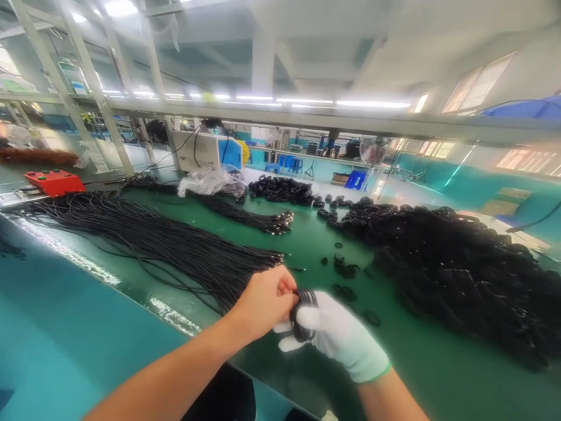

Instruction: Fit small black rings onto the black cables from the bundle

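At lower centre, the white-gloved right hand (335, 327) grips a ribbed black cable coil (308, 299), probably light, springy, best clasped across its loops; the bare left hand (268, 299) pinches its left edge.

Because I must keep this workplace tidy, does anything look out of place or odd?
Slightly: small black rings lie scattered on the green tabletop, apart from the large black heap. Only the right hand wears a glove; the left hand is bare.
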Demonstrator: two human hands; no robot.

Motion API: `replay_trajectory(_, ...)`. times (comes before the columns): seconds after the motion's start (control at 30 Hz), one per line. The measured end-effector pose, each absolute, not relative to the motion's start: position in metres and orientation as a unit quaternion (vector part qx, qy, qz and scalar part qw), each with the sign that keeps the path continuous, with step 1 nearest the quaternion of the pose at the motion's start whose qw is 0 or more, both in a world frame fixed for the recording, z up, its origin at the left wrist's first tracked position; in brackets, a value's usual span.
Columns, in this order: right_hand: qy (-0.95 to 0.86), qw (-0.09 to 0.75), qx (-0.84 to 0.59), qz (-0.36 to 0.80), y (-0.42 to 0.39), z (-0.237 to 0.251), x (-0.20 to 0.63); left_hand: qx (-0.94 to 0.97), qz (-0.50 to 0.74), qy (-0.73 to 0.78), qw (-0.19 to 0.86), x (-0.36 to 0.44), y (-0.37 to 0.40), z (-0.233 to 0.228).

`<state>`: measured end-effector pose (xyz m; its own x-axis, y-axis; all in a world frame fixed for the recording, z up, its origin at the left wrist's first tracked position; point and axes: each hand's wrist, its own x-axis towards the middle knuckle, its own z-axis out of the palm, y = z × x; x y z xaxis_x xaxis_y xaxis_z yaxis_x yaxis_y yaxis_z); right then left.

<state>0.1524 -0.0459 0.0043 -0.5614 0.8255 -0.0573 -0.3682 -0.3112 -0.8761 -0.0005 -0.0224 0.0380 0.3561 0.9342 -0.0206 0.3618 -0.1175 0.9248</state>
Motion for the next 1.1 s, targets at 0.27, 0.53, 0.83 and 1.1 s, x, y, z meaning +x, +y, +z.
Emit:
replay_trajectory(0.27,-0.433,0.391,-0.275,0.764,-0.045,-0.003,0.153,0.672,0.309,0.495,0.457,0.001,-0.018,0.031)
replay_trajectory(0.53,-0.444,0.371,-0.308,0.756,-0.047,0.001,0.143,0.695,0.256,0.533,0.409,0.003,-0.013,0.011)
replay_trajectory(0.83,-0.406,0.386,-0.331,0.759,-0.052,-0.01,0.139,0.751,0.233,0.499,0.365,-0.001,-0.007,0.019)
replay_trajectory(1.1,-0.312,0.591,-0.345,0.659,-0.028,0.023,0.233,0.802,0.254,0.46,0.285,0.0,0.028,0.028)
